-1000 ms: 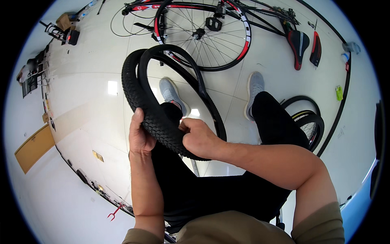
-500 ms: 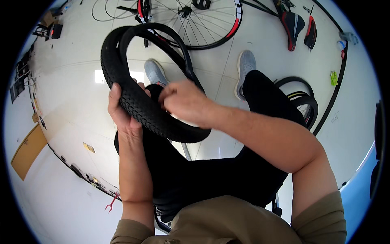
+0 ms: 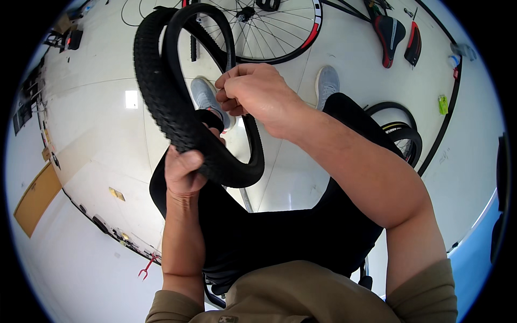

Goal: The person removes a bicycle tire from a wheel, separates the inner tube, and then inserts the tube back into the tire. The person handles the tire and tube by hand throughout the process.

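A knobby black bicycle tyre (image 3: 153, 89) stands tilted above my knees, its tread facing left. My left hand (image 3: 183, 169) is closed round its lower left part, thumb across the tread and some fingers showing inside the ring. A smooth black loop (image 3: 230, 46) rises within the tyre and looks like an inner tube. At the right side of that loop is my right hand (image 3: 258, 94), its fingers curled together. The loop passes behind this hand, and whatever the fingertips hold is hidden.
A spoked wheel with a red and black rim (image 3: 312, 33) lies on the floor ahead. Right of it are a saddle (image 3: 389, 37) and a red and black fender-like piece (image 3: 413, 49). More tyres (image 3: 417, 142) lie beside my right knee. My grey shoes (image 3: 203, 97) are under the tyre.
The tyre has been raised and turned more upright. My left hand has shifted to its lower part. My right hand has moved up and right, from the tyre's lower inside to the loop.
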Tool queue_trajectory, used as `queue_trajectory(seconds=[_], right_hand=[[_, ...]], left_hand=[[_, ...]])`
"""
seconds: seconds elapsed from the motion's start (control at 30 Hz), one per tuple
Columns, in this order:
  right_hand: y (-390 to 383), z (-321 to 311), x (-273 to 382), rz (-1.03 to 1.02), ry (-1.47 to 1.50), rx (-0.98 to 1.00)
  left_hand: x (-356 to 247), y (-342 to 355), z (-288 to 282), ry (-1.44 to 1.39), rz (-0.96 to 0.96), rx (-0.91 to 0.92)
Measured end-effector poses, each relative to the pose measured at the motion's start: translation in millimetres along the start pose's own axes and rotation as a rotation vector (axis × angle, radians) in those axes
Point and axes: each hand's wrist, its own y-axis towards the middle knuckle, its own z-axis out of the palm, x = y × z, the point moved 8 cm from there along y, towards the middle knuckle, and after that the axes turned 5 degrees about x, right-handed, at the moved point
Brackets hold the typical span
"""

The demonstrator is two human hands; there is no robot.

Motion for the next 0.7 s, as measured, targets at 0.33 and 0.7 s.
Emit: queue_trajectory(seconds=[0.33,0.7], right_hand=[[-14.7,43.2,-29.2,0.030,0.001,0.230],[-30.2,52.2,-28.3,-0.202,-0.398,0.207]], left_hand=[[31.4,-35.3,18.2,-0.036,-0.183,-0.279],[-17.0,-31.6,-3.1,0.060,-0.001,-0.255]])
